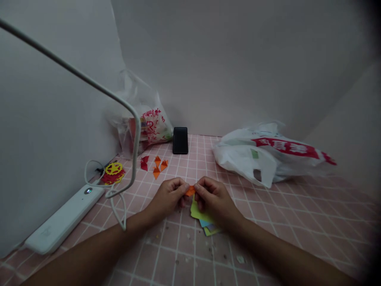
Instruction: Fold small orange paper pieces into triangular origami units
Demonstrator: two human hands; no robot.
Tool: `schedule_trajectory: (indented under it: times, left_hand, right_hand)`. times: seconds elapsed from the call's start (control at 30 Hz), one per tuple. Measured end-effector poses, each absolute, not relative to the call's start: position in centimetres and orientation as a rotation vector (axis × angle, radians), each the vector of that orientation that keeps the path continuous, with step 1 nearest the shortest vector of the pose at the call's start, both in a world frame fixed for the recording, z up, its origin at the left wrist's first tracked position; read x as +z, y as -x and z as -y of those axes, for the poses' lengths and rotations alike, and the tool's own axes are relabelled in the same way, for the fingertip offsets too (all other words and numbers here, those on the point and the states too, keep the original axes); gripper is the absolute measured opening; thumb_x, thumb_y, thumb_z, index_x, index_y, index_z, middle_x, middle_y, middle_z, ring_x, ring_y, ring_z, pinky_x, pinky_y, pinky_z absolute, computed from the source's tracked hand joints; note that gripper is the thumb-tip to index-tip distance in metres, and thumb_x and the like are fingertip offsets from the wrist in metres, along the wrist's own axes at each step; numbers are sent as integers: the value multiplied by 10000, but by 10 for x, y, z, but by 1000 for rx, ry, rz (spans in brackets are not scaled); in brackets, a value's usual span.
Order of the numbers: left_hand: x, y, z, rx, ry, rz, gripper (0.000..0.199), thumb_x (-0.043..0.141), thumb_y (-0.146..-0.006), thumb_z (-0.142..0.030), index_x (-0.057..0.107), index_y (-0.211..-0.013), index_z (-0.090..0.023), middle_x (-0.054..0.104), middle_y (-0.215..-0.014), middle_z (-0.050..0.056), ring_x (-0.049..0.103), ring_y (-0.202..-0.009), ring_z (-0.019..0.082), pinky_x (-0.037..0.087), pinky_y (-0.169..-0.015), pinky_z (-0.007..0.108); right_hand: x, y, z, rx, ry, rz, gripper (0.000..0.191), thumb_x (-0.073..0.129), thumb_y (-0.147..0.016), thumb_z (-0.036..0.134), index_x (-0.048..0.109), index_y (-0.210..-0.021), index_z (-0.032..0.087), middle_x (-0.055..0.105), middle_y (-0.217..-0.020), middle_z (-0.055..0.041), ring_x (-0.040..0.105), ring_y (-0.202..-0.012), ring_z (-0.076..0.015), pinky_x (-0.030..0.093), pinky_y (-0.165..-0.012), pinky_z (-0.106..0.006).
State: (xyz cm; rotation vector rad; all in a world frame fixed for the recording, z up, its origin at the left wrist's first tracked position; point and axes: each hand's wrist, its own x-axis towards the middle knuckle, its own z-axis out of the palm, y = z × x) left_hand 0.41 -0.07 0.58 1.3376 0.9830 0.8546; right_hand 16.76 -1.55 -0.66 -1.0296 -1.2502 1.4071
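Note:
Between the fingertips of both hands is a small piece of folded orange paper [191, 191]. My left hand [172, 193] pinches its left side, and my right hand [212, 196] pinches its right side. Most of the paper's shape is hidden by the fingers. Below my right hand lies a loose stack of coloured paper sheets [198, 212], yellow-green on top with blue and yellow edges showing, partly covered by that hand. Farther off to the left, several small folded orange paper pieces [156, 172] lie beside a folded red paper piece [144, 163].
A white power bank [67, 218] with a looping cable [135, 151] lies at left, near yellow and red cut-out shapes [114, 169]. At the back are a filled plastic bag [149, 127] and a black phone [180, 140]. A white plastic bag [247, 153] lies at right on the pink checked tablecloth [166, 258].

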Motion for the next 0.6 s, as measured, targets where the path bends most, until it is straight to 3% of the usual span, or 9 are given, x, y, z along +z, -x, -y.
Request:
schedule_trajectory:
  times: [0.3,0.6]
  left_hand:
    - [3,-3,-2,858,-1301,-886,406,558,-839,-551,577,-748,-156,617,-640,-2,548,-472,100,422,-475,221]
    - [8,-3,-1,891,-1286,-896,407,708,-703,-529,551,-663,-155,597,-565,-24,493,-418,72,357,-422,193]
  right_hand:
    - [-1,-167,17,1371,1033,1213,323,670,-809,453,515,-688,197,567,-545,41,467,-384,-86,338,-390,-203]
    - [13,-165,12,1341,1031,1356,348,653,-800,471,509,-665,185,570,-538,43,488,-375,-81,369,-382,-195]
